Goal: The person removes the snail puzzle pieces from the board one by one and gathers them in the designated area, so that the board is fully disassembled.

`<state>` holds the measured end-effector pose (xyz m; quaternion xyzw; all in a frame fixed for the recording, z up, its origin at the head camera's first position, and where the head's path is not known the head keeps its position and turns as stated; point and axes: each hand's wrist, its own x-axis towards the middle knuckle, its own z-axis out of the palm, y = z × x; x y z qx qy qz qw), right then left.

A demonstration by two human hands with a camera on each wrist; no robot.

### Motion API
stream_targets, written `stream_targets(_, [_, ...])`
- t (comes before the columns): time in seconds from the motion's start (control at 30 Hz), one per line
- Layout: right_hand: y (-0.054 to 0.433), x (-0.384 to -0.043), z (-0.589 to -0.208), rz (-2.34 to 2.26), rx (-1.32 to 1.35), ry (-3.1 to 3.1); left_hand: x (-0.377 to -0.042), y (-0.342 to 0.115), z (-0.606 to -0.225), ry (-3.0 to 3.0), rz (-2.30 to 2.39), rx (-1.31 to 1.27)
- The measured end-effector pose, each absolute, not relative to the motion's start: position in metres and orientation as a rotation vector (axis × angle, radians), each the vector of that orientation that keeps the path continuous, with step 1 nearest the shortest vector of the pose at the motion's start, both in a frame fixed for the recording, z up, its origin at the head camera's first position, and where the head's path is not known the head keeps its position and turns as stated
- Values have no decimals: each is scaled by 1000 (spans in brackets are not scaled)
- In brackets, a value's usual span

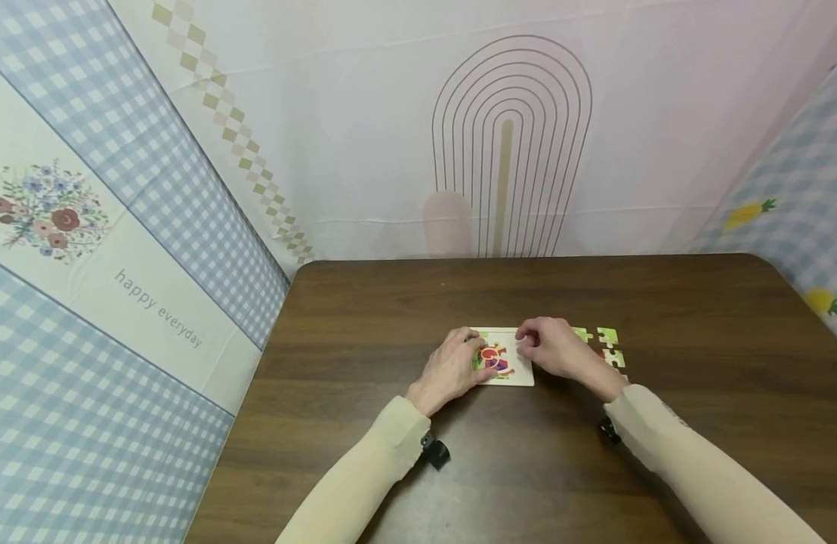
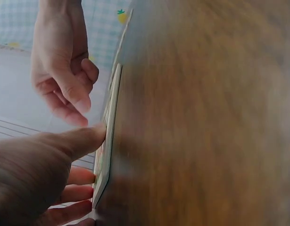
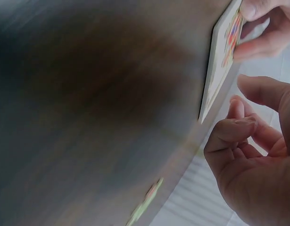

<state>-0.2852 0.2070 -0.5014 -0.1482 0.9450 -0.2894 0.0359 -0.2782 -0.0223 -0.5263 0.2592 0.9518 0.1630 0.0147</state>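
A white puzzle board lies on the table, its left part filled with green, red and blue jigsaw pieces. My left hand rests over the board's left side, thumb near the front edge and fingertips on the pieces. In the left wrist view that thumb touches the board, with fingers spread below it. Just over the board's right edge hovers my right hand. From the right wrist view, its thumb stands apart from the loosely curled fingers, with nothing showing between them.
Several loose green jigsaw pieces lie to the right of the board, partly hidden behind the right hand and forearm. The brown wooden table ends at a white patterned cloth behind and a blue checked cloth on the left.
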Motion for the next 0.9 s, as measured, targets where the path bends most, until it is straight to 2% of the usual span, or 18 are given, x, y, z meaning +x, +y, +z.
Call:
stream_targets(0.37, [181, -281, -511, -880, -487, 2808, -274, -28, -525, 2941, 473, 848])
stream_targets(0.9, [174, -278, -510, -964, -320, 2686, -269, -35, -523, 2921, 485, 900])
